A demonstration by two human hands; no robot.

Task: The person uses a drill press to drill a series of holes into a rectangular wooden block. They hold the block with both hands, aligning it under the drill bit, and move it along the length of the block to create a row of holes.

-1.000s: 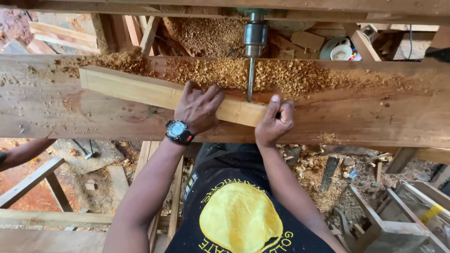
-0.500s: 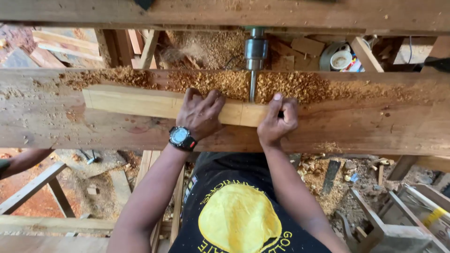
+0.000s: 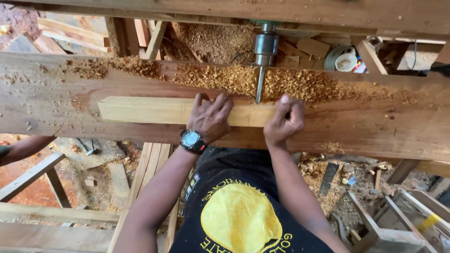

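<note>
A pale wooden bar [image 3: 145, 110] lies lengthwise on a broad reddish plank bench [image 3: 356, 131]. My left hand [image 3: 210, 117], with a black wristwatch, presses flat on the bar near its middle. My right hand [image 3: 283, 121] grips the bar's right end, fingers curled over its top. A steel drill bit in a chuck [image 3: 263, 61] points at the bar's far edge between my two hands. Wood shavings [image 3: 300, 84] are heaped behind the bar around the bit.
Another person's forearm [image 3: 23, 147] reaches in at the left, below the bench. Timber offcuts and planks [image 3: 61, 30] lie beyond the bench. A roll of tape and small containers [image 3: 344, 58] sit at the back right. Wooden frames [image 3: 389, 225] stand on the littered floor.
The bar has slid to the right along the bench under both hands, and the bit's tip now stands at its far edge. The view has shifted slightly.
</note>
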